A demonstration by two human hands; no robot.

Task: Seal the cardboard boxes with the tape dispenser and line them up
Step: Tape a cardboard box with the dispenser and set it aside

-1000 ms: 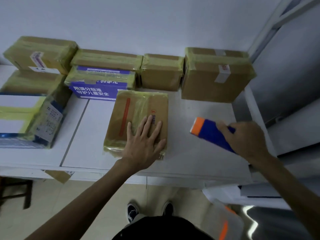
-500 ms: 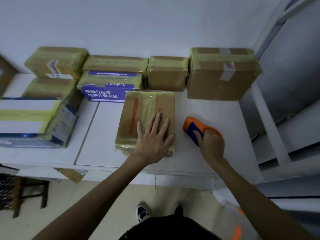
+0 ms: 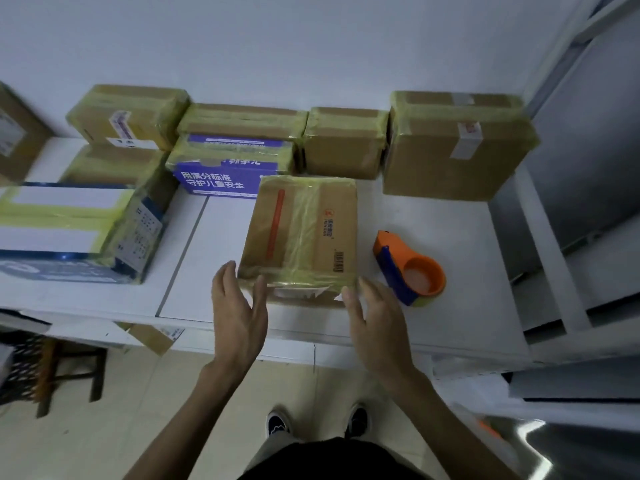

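A flat brown cardboard box (image 3: 304, 233) wrapped in yellowish tape, with an orange stripe on top, lies in the middle of the white table (image 3: 433, 216). My left hand (image 3: 239, 306) is at its near left corner with straight fingers, thumb against the near side. My right hand (image 3: 375, 313) is at its near right corner, fingers straight and touching the edge. The orange and blue tape dispenser (image 3: 408, 268) lies on the table just right of the box, with no hand on it.
Several taped boxes line the wall: a large brown box (image 3: 453, 147) at the right, a small brown box (image 3: 343, 143), a blue-printed box (image 3: 228, 168). A big blue and white box (image 3: 76, 233) sits at the left. A stool (image 3: 52, 368) stands below the table.
My right hand set the tape dispenser down beside the box and let it go. My left hand came off the box top. Both hands now flank the box's near corners.
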